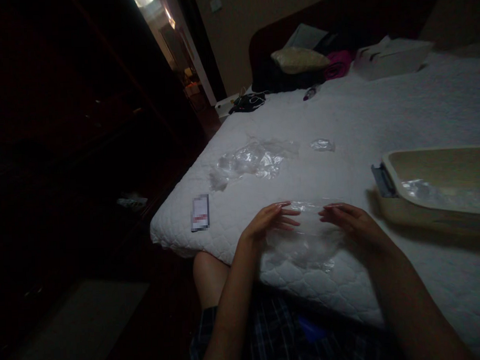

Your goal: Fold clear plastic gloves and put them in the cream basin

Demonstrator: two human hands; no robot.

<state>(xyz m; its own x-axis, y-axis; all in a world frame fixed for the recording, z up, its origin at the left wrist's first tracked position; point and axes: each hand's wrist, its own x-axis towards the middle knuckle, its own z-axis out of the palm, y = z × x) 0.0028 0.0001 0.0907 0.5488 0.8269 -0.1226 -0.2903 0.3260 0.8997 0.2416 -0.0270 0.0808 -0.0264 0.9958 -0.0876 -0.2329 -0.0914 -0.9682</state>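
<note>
Clear plastic bag (pixel 305 246) held up by both hands near the front edge of the white bed (pixel 350 181).
Upper edge pinched at fingertips by left hand (pixel 271 218), remaining fingers fanned; right-side edge pinched between thumb and index by right hand (pixel 349 223), other fingers loosely curled. Bare quilt is left beyond the hands, up to the crumpled plastic (pixel 255 158) and small wad (pixel 322 145); the right side is bounded by the beige bin (pixel 422 215), near but apart from the hand; the left side by a pixelated rectangle (pixel 200 213) near the bed's edge. Held edge pointed away, bag hanging toward the lap; long axis apparently left-to-right, lower outline blurred.
</note>
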